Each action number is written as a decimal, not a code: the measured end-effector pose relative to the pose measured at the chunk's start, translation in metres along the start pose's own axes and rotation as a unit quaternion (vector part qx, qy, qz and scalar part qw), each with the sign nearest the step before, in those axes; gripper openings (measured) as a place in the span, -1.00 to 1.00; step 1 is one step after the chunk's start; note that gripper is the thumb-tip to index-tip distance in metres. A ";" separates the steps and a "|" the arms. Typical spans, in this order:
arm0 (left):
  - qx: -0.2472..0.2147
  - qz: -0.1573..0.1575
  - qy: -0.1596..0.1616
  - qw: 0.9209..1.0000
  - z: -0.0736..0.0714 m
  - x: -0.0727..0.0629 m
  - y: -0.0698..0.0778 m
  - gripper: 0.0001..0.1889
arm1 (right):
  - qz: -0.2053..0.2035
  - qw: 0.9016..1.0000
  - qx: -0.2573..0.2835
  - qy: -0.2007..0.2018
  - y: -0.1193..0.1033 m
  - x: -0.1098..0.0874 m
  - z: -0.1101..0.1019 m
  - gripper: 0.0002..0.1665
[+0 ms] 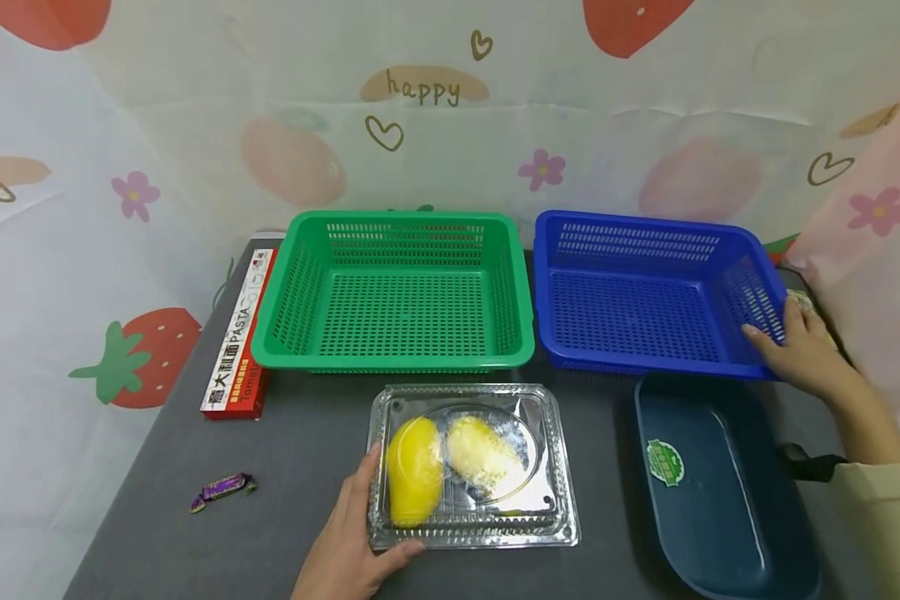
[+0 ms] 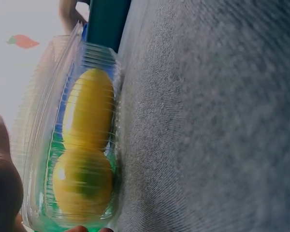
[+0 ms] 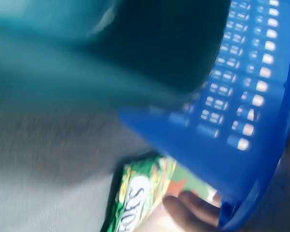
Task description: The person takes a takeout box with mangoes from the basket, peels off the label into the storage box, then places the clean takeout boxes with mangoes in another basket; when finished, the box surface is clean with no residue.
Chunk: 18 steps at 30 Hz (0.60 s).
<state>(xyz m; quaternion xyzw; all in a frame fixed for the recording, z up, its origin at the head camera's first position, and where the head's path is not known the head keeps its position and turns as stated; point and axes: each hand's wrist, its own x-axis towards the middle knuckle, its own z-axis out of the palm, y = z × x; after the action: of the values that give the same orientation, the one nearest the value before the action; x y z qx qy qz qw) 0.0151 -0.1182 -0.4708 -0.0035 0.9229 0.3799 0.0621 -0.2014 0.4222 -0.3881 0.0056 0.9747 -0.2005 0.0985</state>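
My left hand (image 1: 352, 525) grips the near left corner of a clear plastic clamshell box (image 1: 495, 540), thumb along its front and fingers on its left side. Inside the closed box lie a yellow mango (image 1: 416, 475) and a second yellow fruit (image 1: 482, 452), partly veiled by glare on the lid. At the far right, my right hand (image 1: 810, 354) holds the right wall of a blue plastic basket (image 1: 645, 362), its thumb inside the rim and fingers outside. Beside those fingers, in the right wrist view, a green packet (image 3: 135, 193) marked FOX'S lies outside the basket.
A green basket (image 1: 390, 360) stands left of the blue one, with a red and white pasta box (image 1: 240, 342) along its left side. One purple wrapped candy (image 1: 223, 490) lies front left. Close in front of the blue basket sits a dark teal basin (image 1: 720, 500).
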 end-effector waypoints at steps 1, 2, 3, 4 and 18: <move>-0.012 -0.005 0.001 1.000 0.000 0.000 0.000 0.14 | -0.007 1.000 -0.003 -0.005 0.002 -0.001 0.000 0.06; -0.025 -0.012 0.001 1.000 0.001 -0.001 0.000 0.12 | -0.014 1.000 -0.005 -0.009 0.004 -0.002 0.000 0.06; -0.043 -0.025 -0.002 0.999 0.001 -0.001 0.000 0.09 | -0.024 1.000 -0.005 -0.011 0.007 -0.003 0.000 0.06; -0.061 -0.038 -0.003 0.997 0.000 0.000 0.001 0.07 | -0.033 0.999 -0.004 -0.012 0.009 -0.003 0.000 0.05; -0.370 -0.151 -0.094 0.912 -0.016 0.017 0.006 -0.20 | -0.025 0.999 0.021 -0.020 0.013 -0.007 0.003 -0.02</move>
<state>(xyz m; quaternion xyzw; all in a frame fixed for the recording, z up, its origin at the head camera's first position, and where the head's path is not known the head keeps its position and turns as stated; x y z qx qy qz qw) -0.0038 -0.1249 -0.4575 -0.1301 0.6943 0.6792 0.1992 -0.1930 0.4330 -0.3942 -0.0213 0.9679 -0.2237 0.1130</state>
